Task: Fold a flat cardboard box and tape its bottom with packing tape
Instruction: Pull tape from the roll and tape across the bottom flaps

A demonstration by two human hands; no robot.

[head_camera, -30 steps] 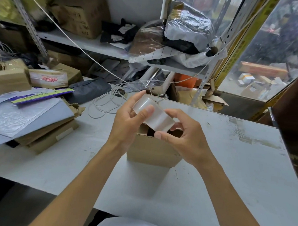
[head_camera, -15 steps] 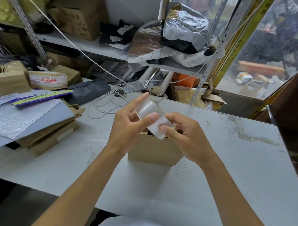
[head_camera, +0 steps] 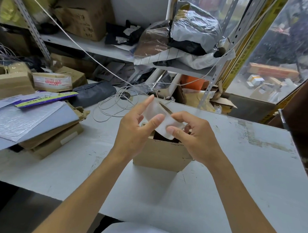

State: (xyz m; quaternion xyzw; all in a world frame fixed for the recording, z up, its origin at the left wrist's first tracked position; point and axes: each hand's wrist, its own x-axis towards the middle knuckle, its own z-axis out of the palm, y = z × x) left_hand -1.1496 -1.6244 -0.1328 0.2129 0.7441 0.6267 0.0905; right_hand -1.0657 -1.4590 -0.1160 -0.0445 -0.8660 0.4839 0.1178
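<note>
A small brown cardboard box (head_camera: pixel 160 155) stands on the white table (head_camera: pixel 236 175) with its top side open and dark inside. Above it I hold a roll of clear packing tape (head_camera: pixel 162 121) in both hands. My left hand (head_camera: pixel 135 131) grips the roll's left side, thumb on its outer face and index finger stretched up along its edge. My right hand (head_camera: pixel 193 135) holds the right side, thumb tip pressed on the roll's surface. The box's far side is hidden behind my hands.
A stack of flat cartons and grey mailers (head_camera: pixel 32 123) lies on the table's left. A coil of white cable (head_camera: pixel 117 105) sits behind the box. Cluttered shelves (head_camera: pixel 99 46) rise at the back. A brown chair back (head_camera: pixel 304 116) stands at the right.
The roll has turned in my hands and tilted so its cardboard core shows. My right thumb has slid along its surface. The box has not moved.
</note>
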